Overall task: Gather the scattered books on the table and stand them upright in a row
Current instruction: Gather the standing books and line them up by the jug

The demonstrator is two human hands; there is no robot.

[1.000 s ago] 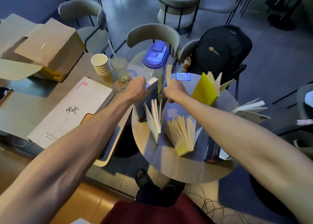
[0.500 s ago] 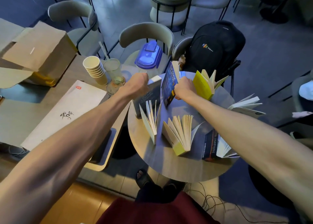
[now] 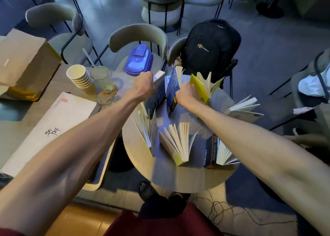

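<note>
Several books stand fanned open on the round table (image 3: 175,179). My left hand (image 3: 142,87) grips the top of a dark grey book (image 3: 156,95) at the table's far left. My right hand (image 3: 185,96) holds a blue book (image 3: 172,91) upright just right of it. A yellow-covered book (image 3: 203,87) stands behind my right hand. A cream book (image 3: 147,128), a yellow-spined book (image 3: 180,143), a dark-spined book (image 3: 217,151) and a white book (image 3: 243,109) stand nearer and to the right.
A blue-lidded jug (image 3: 139,60) stands behind the books. Stacked paper cups (image 3: 81,79), a glass (image 3: 103,80), a menu (image 3: 51,127) and a cardboard box (image 3: 23,62) sit on the left table. A black backpack (image 3: 210,46) rests on a chair behind.
The blue book has risen from lying low to standing upright under my right hand. My left hand stays on the dark grey book.
</note>
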